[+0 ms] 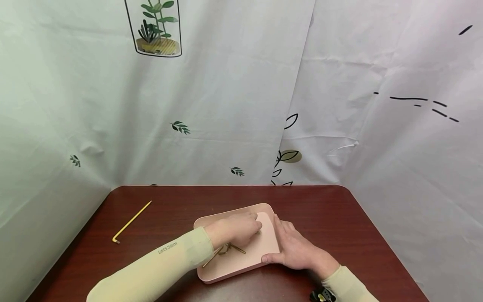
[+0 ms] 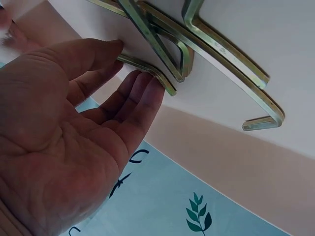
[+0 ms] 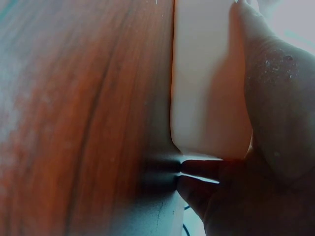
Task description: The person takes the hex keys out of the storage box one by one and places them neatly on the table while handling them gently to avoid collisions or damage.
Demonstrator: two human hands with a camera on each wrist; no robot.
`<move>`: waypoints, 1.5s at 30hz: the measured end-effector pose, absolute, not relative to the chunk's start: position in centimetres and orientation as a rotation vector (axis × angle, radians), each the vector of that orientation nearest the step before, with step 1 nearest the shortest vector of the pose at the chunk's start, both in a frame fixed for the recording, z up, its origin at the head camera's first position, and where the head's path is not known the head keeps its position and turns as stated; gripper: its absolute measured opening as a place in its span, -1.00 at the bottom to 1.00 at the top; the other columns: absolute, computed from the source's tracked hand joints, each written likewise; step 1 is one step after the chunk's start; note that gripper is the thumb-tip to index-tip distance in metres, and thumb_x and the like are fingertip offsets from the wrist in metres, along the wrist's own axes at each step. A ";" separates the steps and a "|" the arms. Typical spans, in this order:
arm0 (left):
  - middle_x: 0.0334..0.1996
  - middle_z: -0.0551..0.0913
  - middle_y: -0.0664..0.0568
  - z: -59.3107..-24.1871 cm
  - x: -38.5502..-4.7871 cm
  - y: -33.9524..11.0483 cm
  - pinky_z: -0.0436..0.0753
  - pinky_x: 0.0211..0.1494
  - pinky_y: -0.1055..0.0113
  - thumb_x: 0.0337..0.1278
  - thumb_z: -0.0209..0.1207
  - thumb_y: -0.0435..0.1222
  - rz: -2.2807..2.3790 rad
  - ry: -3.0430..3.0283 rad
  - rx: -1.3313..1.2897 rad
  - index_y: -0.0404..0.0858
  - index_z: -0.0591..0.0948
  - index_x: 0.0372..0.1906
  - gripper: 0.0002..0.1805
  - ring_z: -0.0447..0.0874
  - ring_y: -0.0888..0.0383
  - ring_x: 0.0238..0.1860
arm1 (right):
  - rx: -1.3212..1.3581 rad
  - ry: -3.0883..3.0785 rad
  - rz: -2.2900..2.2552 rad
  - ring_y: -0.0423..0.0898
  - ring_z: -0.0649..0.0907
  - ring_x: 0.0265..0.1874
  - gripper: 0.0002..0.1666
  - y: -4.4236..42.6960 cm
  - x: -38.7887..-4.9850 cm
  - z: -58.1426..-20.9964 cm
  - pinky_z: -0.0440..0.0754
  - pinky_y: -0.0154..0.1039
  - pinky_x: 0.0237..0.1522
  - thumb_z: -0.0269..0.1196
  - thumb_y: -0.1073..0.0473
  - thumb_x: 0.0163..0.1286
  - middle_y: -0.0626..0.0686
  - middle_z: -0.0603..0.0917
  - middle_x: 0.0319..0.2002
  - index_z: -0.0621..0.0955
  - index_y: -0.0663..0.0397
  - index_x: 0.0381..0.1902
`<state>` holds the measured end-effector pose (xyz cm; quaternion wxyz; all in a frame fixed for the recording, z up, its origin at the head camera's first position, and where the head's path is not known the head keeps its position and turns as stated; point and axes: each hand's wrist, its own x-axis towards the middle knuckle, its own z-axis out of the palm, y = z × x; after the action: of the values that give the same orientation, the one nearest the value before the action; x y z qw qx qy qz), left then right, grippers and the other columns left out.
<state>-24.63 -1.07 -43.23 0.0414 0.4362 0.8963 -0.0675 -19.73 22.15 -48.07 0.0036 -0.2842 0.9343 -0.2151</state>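
My left hand (image 1: 237,228) reaches into a shallow pink tray (image 1: 260,247). In the left wrist view its thumb and fingers pinch a short brass-coloured hex key (image 2: 142,68), bent into an L. Several more hex keys (image 2: 216,59) lie crossed on the tray floor beside those fingers; from the head view, the hand and forearm partly cover them. At the tray's right end, my right hand (image 1: 298,247) rests with its fingers extended along the outer side and its thumb on the near corner. The right wrist view shows that hand against the tray's wall (image 3: 206,88).
A long yellow L-shaped rod (image 1: 132,222) lies on the dark red-brown table (image 1: 320,209), left of the tray. Patterned white cloth (image 1: 226,105) hangs behind the table and along both sides. A dark object (image 1: 322,294) sits by the right sleeve.
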 end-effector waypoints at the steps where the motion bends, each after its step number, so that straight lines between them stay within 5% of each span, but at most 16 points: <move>1: -0.23 0.57 0.07 -43.2 -24.6 -1.1 0.56 -0.12 0.37 0.41 0.38 -0.32 -0.210 2.746 1.339 -0.08 0.65 -0.17 -0.88 0.46 0.23 -0.27 | -0.896 2.931 -0.672 0.45 0.36 0.57 0.65 22.1 -19.7 -48.0 0.41 0.34 0.51 0.49 -0.54 0.30 0.55 0.26 0.62 -0.01 0.65 0.68; 33: -0.08 0.72 0.00 -44.7 -24.4 -0.7 0.75 -0.01 0.23 0.36 0.42 -0.26 -0.335 2.808 1.414 -0.07 0.66 -0.04 -0.81 0.74 0.14 -0.13 | -0.971 2.953 -0.757 0.45 0.38 0.54 0.62 22.2 -19.5 -48.5 0.40 0.30 0.52 0.44 -0.57 0.34 0.56 0.31 0.58 0.01 0.62 0.69; 45: -0.14 0.67 0.08 -44.6 -24.6 -0.7 0.68 -0.09 0.28 0.27 0.49 -0.27 -0.369 2.798 1.442 -0.07 0.68 -0.07 -0.77 0.63 0.17 -0.25 | -0.896 2.928 -0.662 0.42 0.35 0.58 0.65 22.0 -19.8 -47.9 0.39 0.32 0.53 0.48 -0.55 0.30 0.52 0.27 0.63 -0.02 0.63 0.69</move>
<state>-24.57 -0.74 -44.57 -0.0137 0.4549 0.8828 -0.1165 -19.78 22.01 -47.92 0.0046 -0.2861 0.9346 -0.2113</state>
